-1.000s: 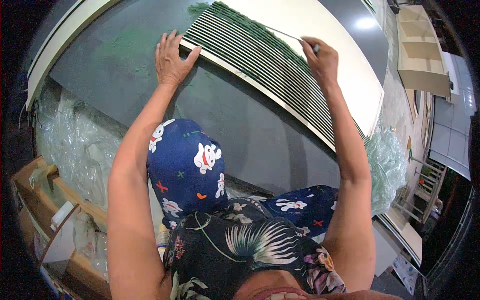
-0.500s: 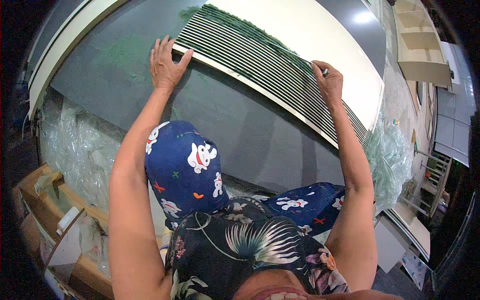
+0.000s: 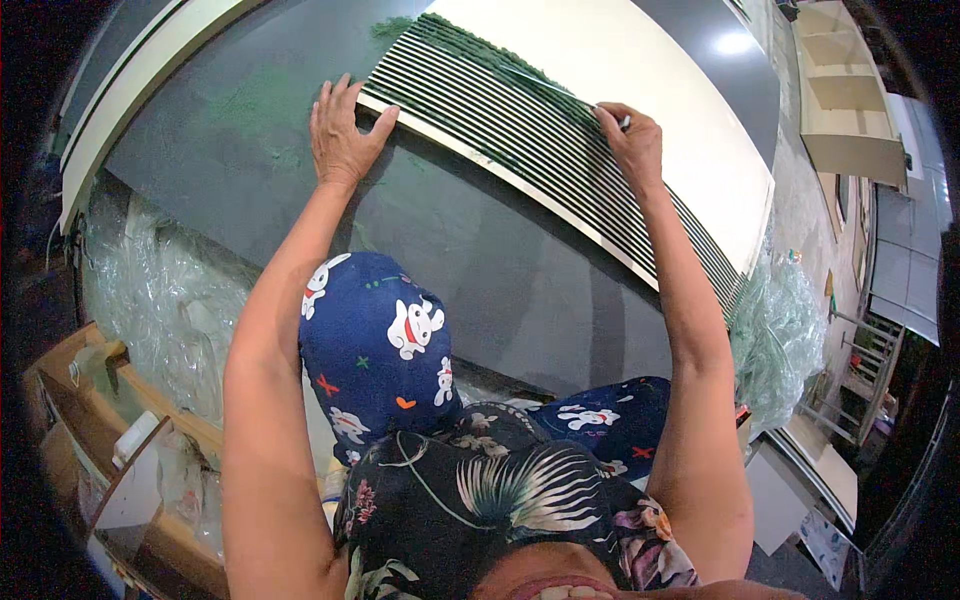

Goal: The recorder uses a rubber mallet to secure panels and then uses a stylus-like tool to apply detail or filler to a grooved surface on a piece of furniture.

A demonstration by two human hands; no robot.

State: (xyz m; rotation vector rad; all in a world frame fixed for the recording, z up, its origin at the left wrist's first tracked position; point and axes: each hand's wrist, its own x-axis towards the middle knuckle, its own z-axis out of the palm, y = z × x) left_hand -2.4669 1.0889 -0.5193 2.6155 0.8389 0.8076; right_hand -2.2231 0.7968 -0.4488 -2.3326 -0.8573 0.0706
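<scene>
A cream panel [image 3: 690, 95] with closely spaced dark lines lies on a dark grey surface. Crumbly dark green material [image 3: 470, 45] is heaped along the far edge of the lines, with more stuck among them. My left hand [image 3: 345, 135] rests spread at the panel's near left corner, thumb against its edge, holding nothing. Over the lined part, my right hand [image 3: 635, 147] is closed round a thin, straight, pale tool [image 3: 540, 81]. Its long shaft points left along the green heap, and a short handle end shows at my fist. The tool's exact kind cannot be made out.
Green smears [image 3: 250, 105] mark the dark grey surface [image 3: 500, 260] left of my left hand. Crumpled clear plastic sheeting [image 3: 780, 320] lies at the right, and more is at the left. A pale shelf unit [image 3: 845, 90] and a metal ladder [image 3: 865, 370] are at the far right.
My right hand has moved left and slightly away with the thin tool, along the lines. My left hand stays spread at the panel's corner. The whole view has shifted slightly.
</scene>
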